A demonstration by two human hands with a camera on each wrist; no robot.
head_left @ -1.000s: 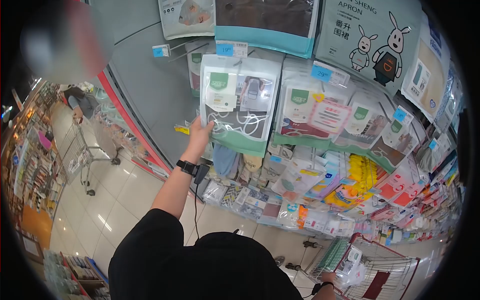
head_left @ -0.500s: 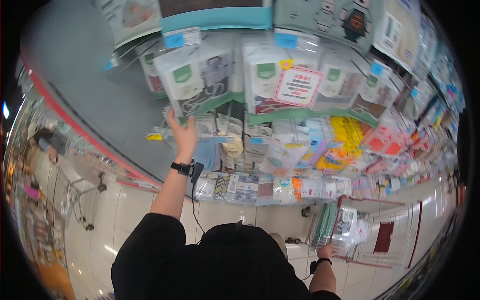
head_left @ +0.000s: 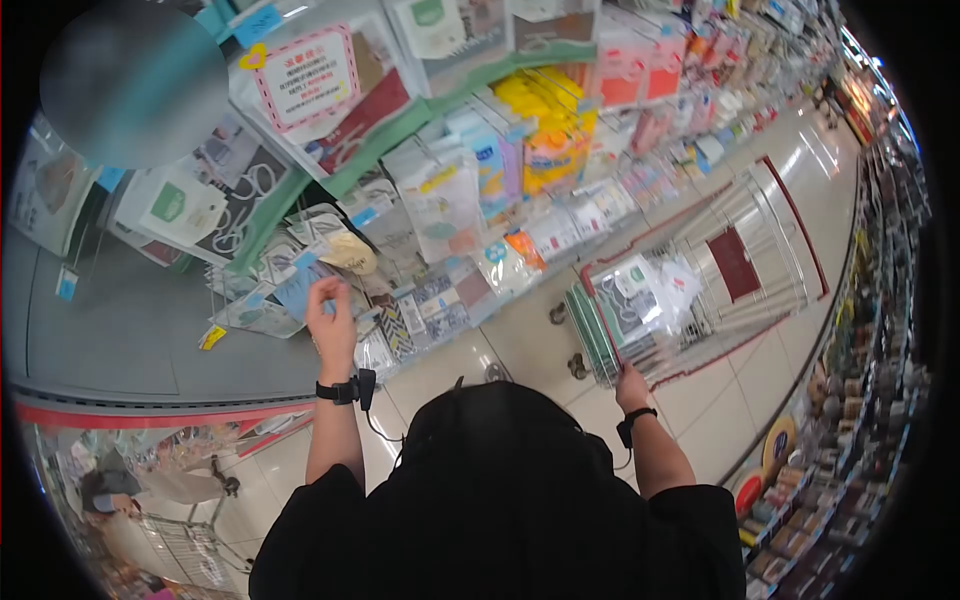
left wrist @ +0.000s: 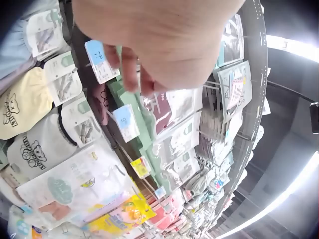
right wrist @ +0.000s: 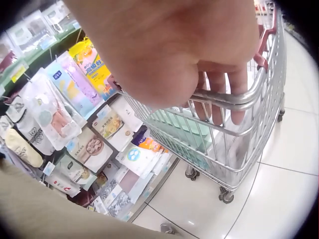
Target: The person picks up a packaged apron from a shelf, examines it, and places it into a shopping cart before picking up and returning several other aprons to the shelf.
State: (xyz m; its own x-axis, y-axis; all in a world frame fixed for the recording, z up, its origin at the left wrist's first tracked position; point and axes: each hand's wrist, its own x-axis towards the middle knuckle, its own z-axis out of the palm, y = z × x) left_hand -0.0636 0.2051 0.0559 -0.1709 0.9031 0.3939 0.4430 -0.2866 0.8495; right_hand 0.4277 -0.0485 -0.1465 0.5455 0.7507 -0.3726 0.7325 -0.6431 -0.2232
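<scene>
My left hand [head_left: 332, 325] is raised beside the hanging goods, near a blue cloth item [head_left: 297, 293], its fingers loosely bent around nothing. Close to the camera in the left wrist view, the same hand [left wrist: 159, 42] hangs over green-edged packets [left wrist: 172, 137] and price tags [left wrist: 125, 122]. My right hand [head_left: 632, 388] grips the near end of a wire shopping cart [head_left: 735, 265]; in the right wrist view its fingers [right wrist: 215, 104] hook over the metal rim [right wrist: 227, 98]. Inside the cart lie a clear packet [head_left: 632, 295] and a green item [head_left: 590, 335].
Rows of hanging packets, including yellow ones [head_left: 555, 120], fill the rack ahead. A grey shelf panel [head_left: 100, 335] with a red edge stands at the left, beyond it a person [head_left: 108, 492] with another cart. More shelves [head_left: 885, 300] line the right side.
My left hand has come away from the white and green packet and lowered. The head view has turned, bringing the cart closer to the middle. My right hand stays on the cart.
</scene>
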